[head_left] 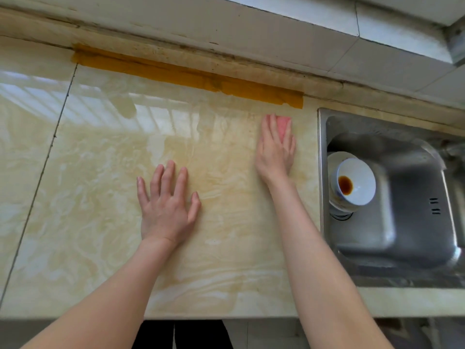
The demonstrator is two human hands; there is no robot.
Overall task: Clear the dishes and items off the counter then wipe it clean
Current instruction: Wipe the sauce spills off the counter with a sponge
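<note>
1. The left hand lies flat on the counter, palm down. Its fingers are straight and spread apart, and it holds nothing.
2. The right hand is further from the person, near the back of the counter and just beside the sink. It presses on a pink sponge.
3. The fingers of the right hand lie straight over the sponge and are not curled around it. The far end of the sponge shows past the fingertips; the rest is hidden under the hand.
4. The sponge is flat on the counter surface, a little in front of the strip of brown tape that runs along the back edge.
5. The counter is glossy, beige, with a marble pattern. A thin dark seam crosses it on the left side.
6. The sink is of steel and is set into the counter on the right. Inside it, against its left wall, stands a stack of white bowls.
7. The top bowl is tilted and has a spot of brown sauce in its bottom.
8. Behind the counter there is a wall of white tiles.
</note>
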